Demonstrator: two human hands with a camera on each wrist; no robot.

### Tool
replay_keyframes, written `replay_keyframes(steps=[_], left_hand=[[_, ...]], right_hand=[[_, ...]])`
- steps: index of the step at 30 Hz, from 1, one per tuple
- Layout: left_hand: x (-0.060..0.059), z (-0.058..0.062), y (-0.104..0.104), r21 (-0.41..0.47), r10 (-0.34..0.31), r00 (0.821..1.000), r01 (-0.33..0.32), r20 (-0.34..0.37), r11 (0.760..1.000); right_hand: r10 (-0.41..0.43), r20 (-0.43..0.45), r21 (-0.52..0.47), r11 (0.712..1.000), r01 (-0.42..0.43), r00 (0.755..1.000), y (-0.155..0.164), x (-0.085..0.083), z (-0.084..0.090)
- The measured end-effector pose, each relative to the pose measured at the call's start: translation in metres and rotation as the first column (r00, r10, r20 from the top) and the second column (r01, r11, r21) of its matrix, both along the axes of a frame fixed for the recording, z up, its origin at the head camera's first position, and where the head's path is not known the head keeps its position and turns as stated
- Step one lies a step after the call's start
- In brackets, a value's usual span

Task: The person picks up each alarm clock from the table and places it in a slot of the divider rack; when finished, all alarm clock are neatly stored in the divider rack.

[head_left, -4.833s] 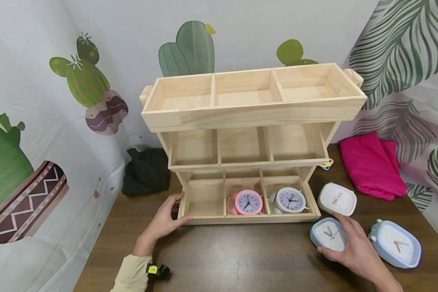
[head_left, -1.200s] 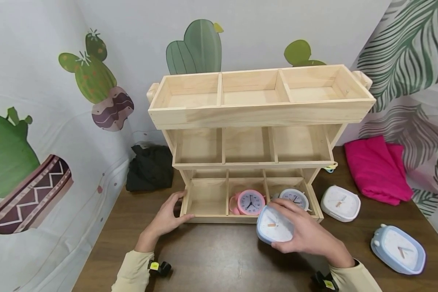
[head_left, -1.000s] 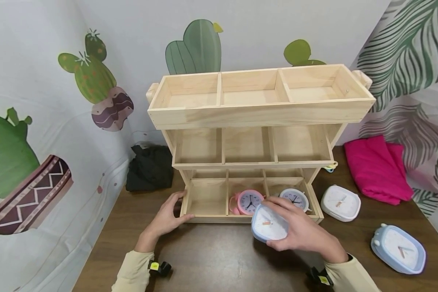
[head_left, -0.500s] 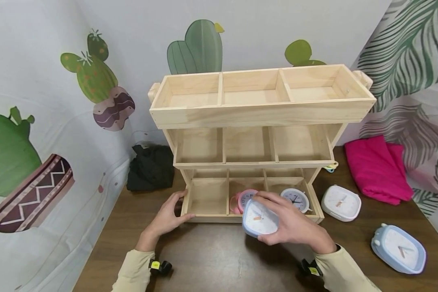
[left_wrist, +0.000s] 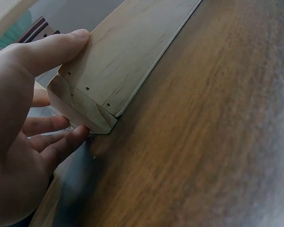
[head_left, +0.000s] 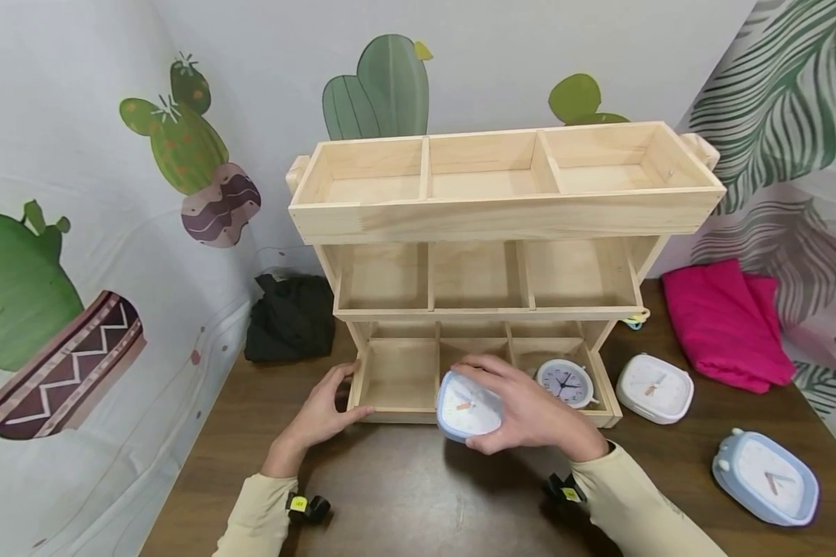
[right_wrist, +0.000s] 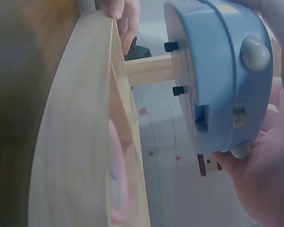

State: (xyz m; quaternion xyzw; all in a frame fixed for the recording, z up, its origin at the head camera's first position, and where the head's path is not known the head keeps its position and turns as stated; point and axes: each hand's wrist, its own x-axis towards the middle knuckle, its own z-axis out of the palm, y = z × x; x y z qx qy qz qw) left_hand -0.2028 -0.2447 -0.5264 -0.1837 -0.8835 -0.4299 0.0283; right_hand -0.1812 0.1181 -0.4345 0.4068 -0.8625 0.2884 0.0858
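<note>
My right hand (head_left: 529,410) grips the light blue clock (head_left: 468,408), fingers curled over its top edge, thumb under the lower edge, dial facing up toward me. It sits low centre of the head frame, held above the front rail of the wooden rack (head_left: 501,216), right at the bottom tier and over the middle compartment. The left compartment of that tier (head_left: 397,375) lies just to the left of the clock; that is the nearest open slot, and my right hand is the nearer one to it since it carries the clock. The clock's long axis runs roughly left-right, tilted a bit toward me. In the right wrist view the clock's back (right_wrist: 222,71) faces the rack's front board (right_wrist: 80,142), knobs pointing at it, not touching as far as I can tell; a pink shape shows behind the board, blurred.

My left hand (head_left: 320,414) holds the rack's lower left corner, thumb on the front face, fingers wrapped around the side; left wrist view shows the same clasp on the corner (left_wrist: 85,101).

White round clock (head_left: 564,381) stands in the bottom right compartment. On the surface (head_left: 404,495), white square clock (head_left: 655,377) right of the rack, another blue clock (head_left: 766,478) lower right, pink cloth (head_left: 724,325) at right, black cloth (head_left: 289,317) left of the rack
</note>
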Motion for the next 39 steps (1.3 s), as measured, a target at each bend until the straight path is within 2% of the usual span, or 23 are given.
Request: replay_keyframes(steps=[9, 12, 16, 22, 30, 39], left_hand=[[0.001, 0.002, 0.000, -0.003, 0.007, 1.000, -0.007, 0.015, 1.000], [0.001, 0.002, 0.000, -0.001, 0.000, 1.000, 0.000, 0.015, 1.000], [0.001, 0.001, -0.001, 0.002, -0.001, 1.000, 0.001, 0.021, 1.000], [0.001, 0.000, -0.002, 0.002, -0.006, 1.000, 0.006, 0.015, 1.000], [0.000, -0.002, -0.003, 0.005, -0.006, 1.000, 0.006, 0.004, 1.000], [-0.001, -0.003, -0.003, 0.009, -0.003, 1.000, 0.002, 0.009, 1.000]], right_hand=[[0.075, 0.104, -0.008, 0.997, -0.074, 0.992, -0.020, -0.015, 0.001], [0.090, 0.112, -0.013, 0.996, -0.089, 0.990, -0.027, -0.021, -0.001], [0.104, 0.080, -0.017, 0.995, -0.103, 0.991, -0.036, -0.029, -0.002], [0.113, 0.064, 0.006, 0.994, -0.113, 0.992, -0.050, -0.041, -0.003], [0.109, 0.114, 0.042, 0.993, -0.114, 0.988, -0.062, -0.049, -0.005], [0.098, 0.174, 0.030, 0.994, -0.105, 0.980, -0.074, -0.060, -0.011]])
